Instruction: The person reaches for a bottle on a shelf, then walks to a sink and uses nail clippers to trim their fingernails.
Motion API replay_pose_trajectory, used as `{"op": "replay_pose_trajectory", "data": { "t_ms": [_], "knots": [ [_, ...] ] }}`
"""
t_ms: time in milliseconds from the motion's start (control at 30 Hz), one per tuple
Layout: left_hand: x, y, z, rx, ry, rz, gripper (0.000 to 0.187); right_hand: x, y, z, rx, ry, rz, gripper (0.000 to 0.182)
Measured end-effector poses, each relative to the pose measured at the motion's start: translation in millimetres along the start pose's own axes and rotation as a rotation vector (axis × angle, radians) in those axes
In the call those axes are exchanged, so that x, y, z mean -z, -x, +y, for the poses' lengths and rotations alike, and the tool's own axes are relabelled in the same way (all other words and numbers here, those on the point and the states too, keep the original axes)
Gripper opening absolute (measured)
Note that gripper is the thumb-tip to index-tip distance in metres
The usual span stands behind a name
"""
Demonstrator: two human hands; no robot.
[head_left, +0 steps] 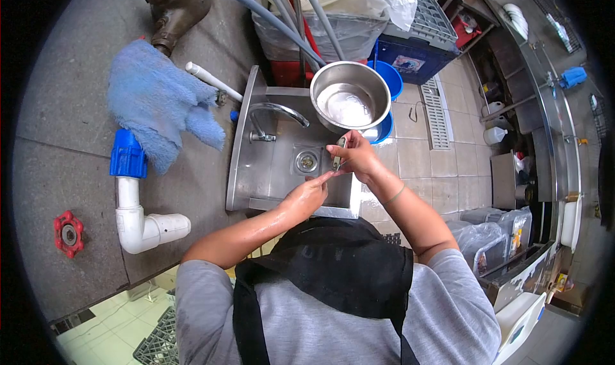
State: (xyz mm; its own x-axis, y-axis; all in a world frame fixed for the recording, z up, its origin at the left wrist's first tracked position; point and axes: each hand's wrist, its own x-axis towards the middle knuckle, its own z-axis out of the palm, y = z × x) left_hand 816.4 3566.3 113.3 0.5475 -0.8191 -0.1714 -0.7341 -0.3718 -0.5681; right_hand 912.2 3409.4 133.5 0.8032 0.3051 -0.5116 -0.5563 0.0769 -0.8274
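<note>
Over the near right part of the steel sink (240, 173), both my hands meet at a small tool (339, 153) with a short pale handle; its kind is not clear. My right hand (359, 157) is closed around this handle, thumb on top. My left hand (306, 197) has its fingertips together at the tool's lower end, and what they pinch there is too small to make out. Just beyond my right hand, a round steel pot (350, 96) rests at the sink's right rim, with a shiny wet-looking bottom. A curved faucet (282, 108) arches over the basin and its drain (307, 162).
A blue cloth (150, 99) hangs over pipework on the left wall, above a white elbow pipe (131, 221) and red valve wheel (68, 234). Blue buckets (389, 80) stand behind the pot. A dark blue crate (410, 60) and floor grate (435, 115) lie farther right.
</note>
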Motion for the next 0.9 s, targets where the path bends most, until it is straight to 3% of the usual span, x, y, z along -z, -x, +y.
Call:
{"op": "replay_pose_trajectory", "data": {
  "t_ms": [333, 433, 533, 900],
  "knots": [
    [2.8, 1.9, -2.3, 0.118, 0.295, 0.068, 0.035, 6.4, 3.3, 13.7, -0.036, -0.391, -0.040, 0.021],
    [5.5, 1.8, -3.1, 0.138, 0.352, 0.094, 0.035, 4.0, 8.2, 11.4, -0.013, -0.380, -0.009, 0.019],
    [4.7, 1.9, -2.4, 0.133, 0.341, 0.106, 0.035, 6.0, 8.9, 11.1, -0.014, -0.394, -0.021, 0.030],
    [12.8, 1.6, -3.1, 0.145, 0.416, 0.067, 0.036, 4.6, 9.9, 16.4, -0.030, -0.439, 0.012, 0.034]
  ]
}}
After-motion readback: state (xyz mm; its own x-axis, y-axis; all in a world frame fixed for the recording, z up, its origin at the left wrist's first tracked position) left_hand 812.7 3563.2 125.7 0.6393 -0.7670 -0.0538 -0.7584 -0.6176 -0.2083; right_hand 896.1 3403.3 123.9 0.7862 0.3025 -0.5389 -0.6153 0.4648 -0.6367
